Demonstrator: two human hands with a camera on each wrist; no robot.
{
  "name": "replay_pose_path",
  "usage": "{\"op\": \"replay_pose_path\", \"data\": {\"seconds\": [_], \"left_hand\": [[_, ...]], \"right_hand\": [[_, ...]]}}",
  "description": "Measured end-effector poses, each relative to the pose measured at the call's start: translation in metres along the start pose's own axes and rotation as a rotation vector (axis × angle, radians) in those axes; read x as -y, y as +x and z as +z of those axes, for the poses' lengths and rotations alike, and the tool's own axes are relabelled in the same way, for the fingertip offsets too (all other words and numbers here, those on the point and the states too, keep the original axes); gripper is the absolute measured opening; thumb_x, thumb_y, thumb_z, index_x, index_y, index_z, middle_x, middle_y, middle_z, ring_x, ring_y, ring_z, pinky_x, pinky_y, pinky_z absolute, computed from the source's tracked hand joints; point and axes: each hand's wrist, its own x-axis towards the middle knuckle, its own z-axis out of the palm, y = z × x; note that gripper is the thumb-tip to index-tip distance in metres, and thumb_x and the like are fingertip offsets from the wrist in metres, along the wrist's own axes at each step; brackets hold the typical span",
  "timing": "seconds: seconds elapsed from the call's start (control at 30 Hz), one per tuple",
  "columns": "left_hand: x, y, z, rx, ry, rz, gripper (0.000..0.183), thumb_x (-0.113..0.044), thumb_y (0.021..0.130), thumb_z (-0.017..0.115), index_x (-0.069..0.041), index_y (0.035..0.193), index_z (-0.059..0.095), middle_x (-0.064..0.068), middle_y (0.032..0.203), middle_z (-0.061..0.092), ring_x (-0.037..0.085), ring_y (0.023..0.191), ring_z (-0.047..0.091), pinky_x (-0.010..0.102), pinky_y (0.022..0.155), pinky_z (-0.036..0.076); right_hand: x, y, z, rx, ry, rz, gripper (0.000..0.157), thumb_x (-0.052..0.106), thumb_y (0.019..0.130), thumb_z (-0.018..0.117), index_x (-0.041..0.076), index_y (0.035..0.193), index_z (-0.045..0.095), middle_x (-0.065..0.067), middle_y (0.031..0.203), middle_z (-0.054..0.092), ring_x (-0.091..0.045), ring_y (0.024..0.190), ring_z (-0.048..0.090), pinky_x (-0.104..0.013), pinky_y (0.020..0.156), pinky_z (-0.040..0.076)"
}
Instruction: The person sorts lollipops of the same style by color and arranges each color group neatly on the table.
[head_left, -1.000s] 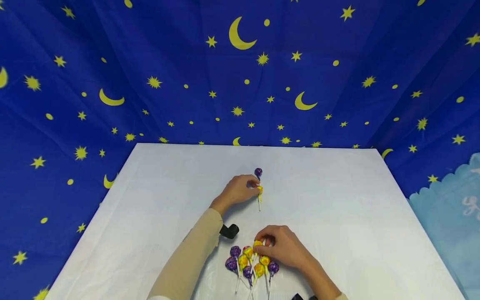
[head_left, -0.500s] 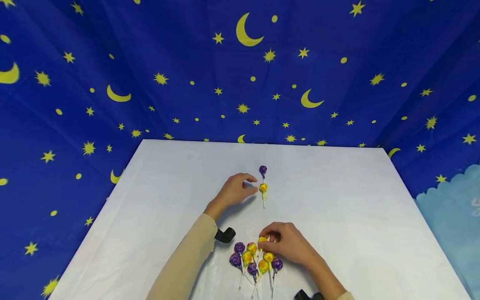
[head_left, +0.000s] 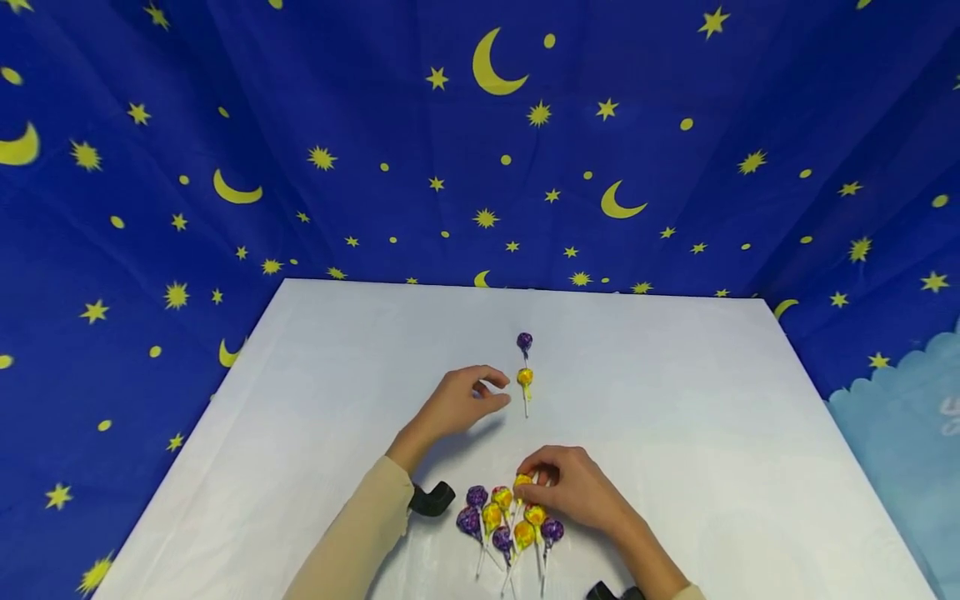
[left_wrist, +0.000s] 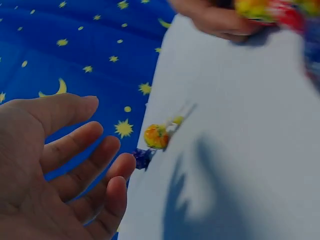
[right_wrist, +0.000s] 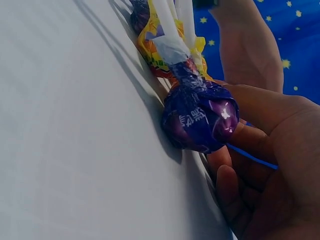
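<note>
Out on the white table, a purple-wrapped lollipop (head_left: 524, 341) lies in line with a yellow-wrapped lollipop (head_left: 526, 377), whose head sits over the purple one's stick. Just left of this pair, my left hand (head_left: 459, 403) holds nothing; its fingers are relaxed and spread in the left wrist view. My right hand (head_left: 573, 487) pinches another yellow lollipop (head_left: 522, 481) by its head, at the far edge of a bunch of lollipops. A purple lollipop (right_wrist: 201, 117) fills the foreground of the right wrist view and partly hides the right fingers (right_wrist: 252, 107).
Several purple and yellow lollipops, such as a purple one (head_left: 469, 521) and a yellow one (head_left: 524, 534), lie bunched near the front, sticks toward me. Black wrist mounts (head_left: 433, 500) sit at both wrists. A blue star-and-moon cloth (head_left: 420, 125) stands behind the white table (head_left: 675, 400).
My left hand has let go of the far yellow lollipop and drawn back left and nearer to me. The right hand keeps its pinch on the yellow lollipop. The head view shifted slightly.
</note>
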Motion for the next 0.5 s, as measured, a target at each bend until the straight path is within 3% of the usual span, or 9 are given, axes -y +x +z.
{"op": "replay_pose_path", "data": {"seconds": [0.2, 0.5], "left_hand": [[0.000, -0.019, 0.005, -0.012, 0.044, 0.079, 0.027, -0.029, 0.092, 0.066, -0.012, 0.113, 0.068, 0.002, 0.107, 0.066, 0.010, 0.082, 0.060, 0.029, 0.065, 0.049], [0.000, -0.051, 0.007, -0.003, 0.122, 0.115, 0.026, -0.030, 0.091, 0.067, -0.016, 0.113, 0.067, -0.001, 0.104, 0.065, 0.007, 0.081, 0.058, 0.029, 0.071, 0.048]], "right_hand": [[0.000, -0.001, 0.001, -0.015, -0.008, -0.011, 0.023, 0.043, 0.082, 0.074, 0.026, 0.096, 0.071, 0.011, 0.074, 0.062, -0.008, 0.062, 0.058, -0.027, 0.057, 0.048], [0.001, 0.000, 0.001, -0.005, -0.013, -0.004, 0.022, 0.043, 0.082, 0.074, 0.027, 0.097, 0.071, 0.011, 0.075, 0.062, -0.008, 0.063, 0.057, -0.027, 0.058, 0.047]]}}
